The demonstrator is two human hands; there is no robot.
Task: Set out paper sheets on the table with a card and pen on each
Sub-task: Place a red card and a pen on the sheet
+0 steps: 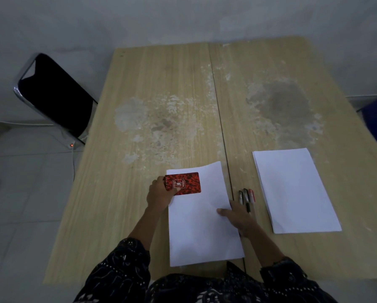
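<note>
We count two white paper sheets (pixel 205 226) (pixel 294 191), one red patterned rectangular card (pixel 183 183) at nine o'clock of the nearer sheet, three slim pens (pixel 246 196), two hands (pixel 160 193) (pixel 240 217), one black metal-framed chair (pixel 56 95).

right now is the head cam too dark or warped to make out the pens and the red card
Head view: dim and bluish overall, yet the red card in the left hand reads clearly; the pens by the right hand are small, dark and slightly soft; wide-angle bending splays the table edges; both white sheets show no glare.
</note>
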